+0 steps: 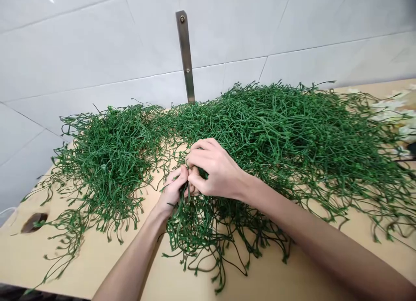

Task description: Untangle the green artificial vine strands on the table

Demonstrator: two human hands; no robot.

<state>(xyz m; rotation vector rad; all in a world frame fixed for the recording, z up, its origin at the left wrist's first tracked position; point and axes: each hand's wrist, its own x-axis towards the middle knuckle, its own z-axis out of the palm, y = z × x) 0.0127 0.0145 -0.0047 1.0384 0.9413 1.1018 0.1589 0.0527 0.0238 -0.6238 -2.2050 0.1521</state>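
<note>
In the head view, the left hand (173, 186) and the right hand (216, 166) meet with fingers closed on a bunch of green stems (198, 231), positioned near centre over the tabletop (276, 279), nearer than the stem pile (279, 123).

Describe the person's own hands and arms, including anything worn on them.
The left hand and right hand are bare, without gloves. The left forearm and right forearm are slender, narrowing toward the hands. No sleeve, watch or bracelet is clearly visible, nor any marking; whether a ring is worn cannot be told.
</note>
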